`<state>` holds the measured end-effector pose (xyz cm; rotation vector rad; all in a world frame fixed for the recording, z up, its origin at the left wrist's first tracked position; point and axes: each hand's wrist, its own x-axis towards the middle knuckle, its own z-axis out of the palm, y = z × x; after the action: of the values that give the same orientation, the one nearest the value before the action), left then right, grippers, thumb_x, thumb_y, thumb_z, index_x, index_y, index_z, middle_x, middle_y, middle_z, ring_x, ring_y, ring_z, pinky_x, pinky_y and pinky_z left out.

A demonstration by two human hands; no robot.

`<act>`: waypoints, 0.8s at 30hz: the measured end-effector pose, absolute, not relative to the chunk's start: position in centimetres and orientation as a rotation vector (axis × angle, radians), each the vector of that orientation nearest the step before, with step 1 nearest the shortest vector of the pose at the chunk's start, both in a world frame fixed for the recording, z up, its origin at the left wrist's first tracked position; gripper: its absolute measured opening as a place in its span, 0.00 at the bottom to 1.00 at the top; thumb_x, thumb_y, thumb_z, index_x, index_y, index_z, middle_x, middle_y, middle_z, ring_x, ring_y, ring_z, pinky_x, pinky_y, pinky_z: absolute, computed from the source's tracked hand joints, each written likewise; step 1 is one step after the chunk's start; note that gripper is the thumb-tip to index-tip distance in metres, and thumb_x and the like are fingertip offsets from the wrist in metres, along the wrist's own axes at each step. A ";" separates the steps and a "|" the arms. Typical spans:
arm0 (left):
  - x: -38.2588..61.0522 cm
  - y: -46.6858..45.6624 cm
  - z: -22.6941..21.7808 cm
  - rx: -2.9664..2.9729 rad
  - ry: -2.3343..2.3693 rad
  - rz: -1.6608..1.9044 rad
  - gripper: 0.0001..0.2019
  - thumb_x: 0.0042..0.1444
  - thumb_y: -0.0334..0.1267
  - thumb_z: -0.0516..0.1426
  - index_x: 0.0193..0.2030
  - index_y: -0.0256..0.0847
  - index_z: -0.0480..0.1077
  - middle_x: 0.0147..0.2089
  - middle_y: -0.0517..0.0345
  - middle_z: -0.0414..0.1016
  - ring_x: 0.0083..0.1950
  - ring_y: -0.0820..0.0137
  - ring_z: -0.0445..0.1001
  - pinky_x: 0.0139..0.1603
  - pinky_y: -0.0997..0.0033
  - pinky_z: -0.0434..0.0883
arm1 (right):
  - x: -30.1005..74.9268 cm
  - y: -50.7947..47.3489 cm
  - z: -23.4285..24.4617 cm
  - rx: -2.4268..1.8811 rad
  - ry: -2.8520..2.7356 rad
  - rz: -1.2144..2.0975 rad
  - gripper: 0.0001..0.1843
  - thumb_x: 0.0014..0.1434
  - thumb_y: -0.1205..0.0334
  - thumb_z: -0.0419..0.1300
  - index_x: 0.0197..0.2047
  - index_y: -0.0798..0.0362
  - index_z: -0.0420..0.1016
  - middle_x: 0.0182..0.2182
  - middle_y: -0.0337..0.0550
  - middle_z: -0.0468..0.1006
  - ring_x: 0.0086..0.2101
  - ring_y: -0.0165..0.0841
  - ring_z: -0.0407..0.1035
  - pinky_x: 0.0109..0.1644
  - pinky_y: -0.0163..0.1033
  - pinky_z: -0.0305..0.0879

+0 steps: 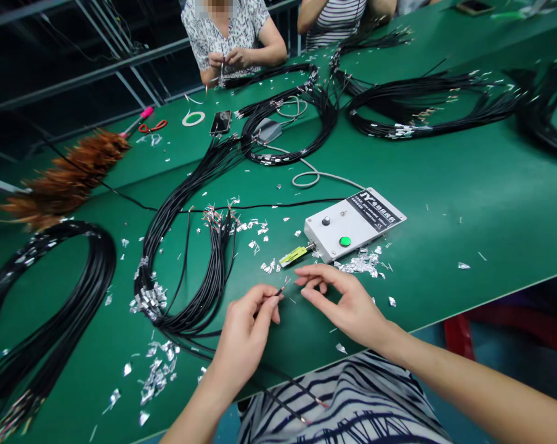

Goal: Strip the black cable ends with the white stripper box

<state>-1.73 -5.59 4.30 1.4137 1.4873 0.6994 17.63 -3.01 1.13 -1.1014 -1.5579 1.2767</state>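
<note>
My left hand (246, 330) is closed in a pinch on the end of a thin black cable (278, 291), whose bare tip points right. The cable runs down off the table edge over my lap. My right hand (347, 302) hovers just right of the tip, thumb and forefinger curled close together, nothing visible between them. Just beyond both hands sits a grey control box (352, 225) with a green button, a black knob and a small yellow-green tool head (293, 255) sticking out of its left side.
Bundles of black cables (204, 271) loop over the green table (467, 203), with foil scraps (158, 370) scattered around. A feather duster (70, 176), scissors (152, 127), tape roll (193, 118) and phone (220, 122) lie at the far left. Two people work across the table.
</note>
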 end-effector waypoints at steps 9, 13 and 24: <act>-1.1 -5.8 4.9 1.455 1.480 0.738 0.11 0.65 0.42 0.51 0.35 0.40 0.69 0.26 0.62 0.67 0.26 0.74 0.64 0.28 0.75 0.60 | 17.1 -2.0 2.0 -0.983 -1.573 1.299 0.12 0.61 0.65 0.60 0.48 0.49 0.78 0.40 0.44 0.80 0.36 0.31 0.73 0.37 0.36 0.69; -1.1 -5.9 4.9 1.441 1.461 0.737 0.14 0.66 0.42 0.50 0.30 0.40 0.66 0.26 0.61 0.67 0.26 0.74 0.63 0.28 0.75 0.60 | 16.8 -1.5 1.9 -0.955 -1.525 1.418 0.10 0.58 0.64 0.61 0.43 0.51 0.80 0.39 0.44 0.81 0.35 0.31 0.73 0.34 0.35 0.67; -1.2 -6.0 4.9 1.324 1.419 0.716 0.15 0.66 0.46 0.49 0.34 0.39 0.69 0.25 0.62 0.65 0.24 0.74 0.59 0.24 0.75 0.58 | 15.9 -1.3 1.7 -1.017 -1.314 1.615 0.09 0.52 0.58 0.67 0.37 0.53 0.80 0.31 0.41 0.80 0.30 0.29 0.71 0.34 0.36 0.68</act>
<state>-1.25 -6.03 4.90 1.3244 1.4187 0.7160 15.92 -1.35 1.67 -1.0172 -1.3143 1.6146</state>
